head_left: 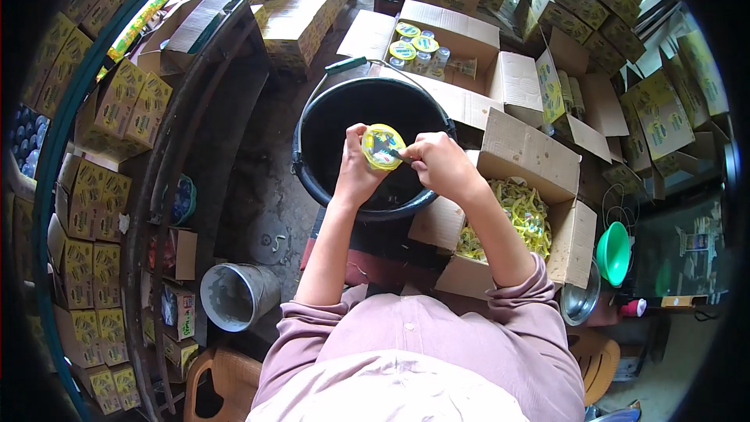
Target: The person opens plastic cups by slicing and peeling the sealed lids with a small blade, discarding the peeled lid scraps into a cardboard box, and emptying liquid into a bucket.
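Note:
My left hand (357,168) is closed around a round cup with a yellow-rimmed printed lid (380,141), holding it over the large black bucket (306,176). In my right hand (445,162) is a small dark tool (400,155), possibly a knife. Its tip lies against the lid near the right edge; the exact kind of tool is unclear. What the cup contains is hidden by the lid and my fingers. The bucket's handle (345,66) leans toward its far side, and its inside looks dark.
An open carton (480,35) beyond the bucket holds several clear cups, some yellow-lidded. Right of the bucket, another carton (574,242) contains yellow strips (519,211). A grey bucket (234,297), green bowl (615,254), metal bowl (580,297) and stacked yellow boxes (285,23) stand around.

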A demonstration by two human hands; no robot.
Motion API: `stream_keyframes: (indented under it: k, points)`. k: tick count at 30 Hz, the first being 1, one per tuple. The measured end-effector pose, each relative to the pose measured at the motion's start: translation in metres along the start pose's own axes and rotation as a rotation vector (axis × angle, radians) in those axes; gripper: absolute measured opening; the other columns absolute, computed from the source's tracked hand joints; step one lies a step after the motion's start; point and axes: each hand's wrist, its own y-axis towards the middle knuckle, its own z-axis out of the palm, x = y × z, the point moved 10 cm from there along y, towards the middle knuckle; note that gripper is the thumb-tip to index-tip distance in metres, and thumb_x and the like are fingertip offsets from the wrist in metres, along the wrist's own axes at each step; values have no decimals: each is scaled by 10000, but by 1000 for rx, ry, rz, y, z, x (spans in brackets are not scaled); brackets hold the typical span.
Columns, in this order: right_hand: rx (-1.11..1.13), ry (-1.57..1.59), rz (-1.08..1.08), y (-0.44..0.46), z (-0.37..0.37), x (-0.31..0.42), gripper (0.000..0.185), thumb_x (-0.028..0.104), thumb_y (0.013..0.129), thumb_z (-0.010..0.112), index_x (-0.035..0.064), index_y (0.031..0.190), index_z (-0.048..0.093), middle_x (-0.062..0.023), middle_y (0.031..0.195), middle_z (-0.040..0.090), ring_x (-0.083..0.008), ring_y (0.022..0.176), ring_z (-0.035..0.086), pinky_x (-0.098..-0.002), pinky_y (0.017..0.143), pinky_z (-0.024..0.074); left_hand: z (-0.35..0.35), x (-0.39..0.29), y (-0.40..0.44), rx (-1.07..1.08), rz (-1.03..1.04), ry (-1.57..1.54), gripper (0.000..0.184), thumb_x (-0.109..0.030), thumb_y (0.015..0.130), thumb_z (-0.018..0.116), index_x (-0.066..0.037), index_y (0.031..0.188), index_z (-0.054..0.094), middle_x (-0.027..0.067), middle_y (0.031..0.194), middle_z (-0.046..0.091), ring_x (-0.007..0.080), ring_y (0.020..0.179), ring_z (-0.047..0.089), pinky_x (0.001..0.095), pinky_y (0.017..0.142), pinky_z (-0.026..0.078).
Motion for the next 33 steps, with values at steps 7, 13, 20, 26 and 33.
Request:
stream_keyframes:
  k: [7, 13, 20, 26, 33]
  points:
    - [-148, 138, 31, -32, -22, -9, 235, -24, 676, 582, 24, 893, 658, -146, 763, 597, -288, 699, 599, -363, 656, 486, -2, -4, 1, -48, 71, 148, 664, -82, 557, 760, -66, 1118, 406, 134, 1025, 511, 315, 974, 514, 392, 818, 426]
    - [-244, 370, 255, -77, -29, -34, 260, -26, 699, 624, 5, 956, 642, -118, 712, 608, -148, 567, 567, -258, 552, 460, 10, -12, 8, 84, 145, 670, 616, -75, 535, 724, -103, 1090, 457, 96, 967, 542, 287, 902, 539, 389, 763, 426]
    - [-324, 516, 345, -106, -25, -51, 242, -50, 720, 622, 9, 952, 651, -54, 698, 605, -58, 563, 542, -194, 512, 445, 31, -8, 14, 222, 214, 1021, 610, -50, 510, 732, -131, 1065, 493, 87, 932, 532, 268, 876, 534, 376, 747, 399]
    - [-363, 503, 396, -121, -27, -59, 217, -38, 720, 635, 21, 927, 660, -32, 697, 611, -56, 593, 558, -189, 546, 455, 37, -6, 19, 261, 239, 1149, 473, -16, 601, 654, -135, 1038, 519, 82, 891, 550, 260, 861, 542, 363, 740, 392]
    - [-361, 515, 423, -123, -23, -63, 222, -26, 716, 643, 22, 932, 657, -38, 718, 625, -64, 624, 580, -191, 571, 470, 30, -26, 26, 270, 247, 1158, 440, 14, 620, 630, -105, 1027, 514, 95, 893, 552, 265, 870, 542, 368, 750, 393]
